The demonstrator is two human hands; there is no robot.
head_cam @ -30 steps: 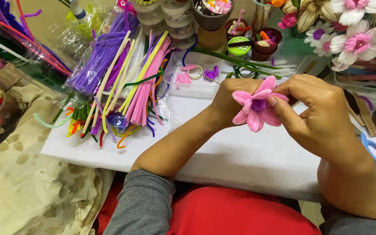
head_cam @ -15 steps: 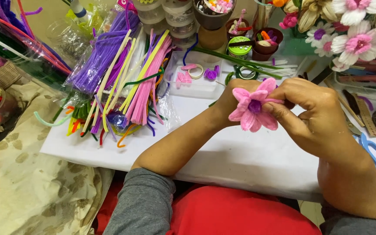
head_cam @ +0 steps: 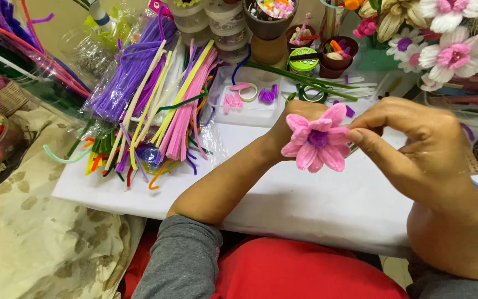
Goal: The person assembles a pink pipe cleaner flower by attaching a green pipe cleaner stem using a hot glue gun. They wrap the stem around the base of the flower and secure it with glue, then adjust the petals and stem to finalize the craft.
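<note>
White table point(head_cam: 283, 205) | one pink flower point(head_cam: 316, 143) | left hand point(head_cam: 291, 126) grip clamped on it | right hand point(head_cam: 416, 147) fingertips pinch one petal

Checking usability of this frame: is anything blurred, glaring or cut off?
Head view: even, soft light with no harsh shadows; the right hand is slightly motion-blurred, while the pink flower is sharp; mild glare on the plastic bags; the white flowers are cut off by the frame edge.

One pink flower point(head_cam: 317, 142) was held between two hands, left point(head_cam: 289, 128) and right point(head_cam: 416, 145). Two brown pots point(head_cam: 327, 60) stood behind. One clear tray point(head_cam: 244, 99) lay on one white table point(head_cam: 305, 205). One green-lidded jar point(head_cam: 304, 62) stood there. Pipe cleaners point(head_cam: 156, 105) were too many to count.
</note>
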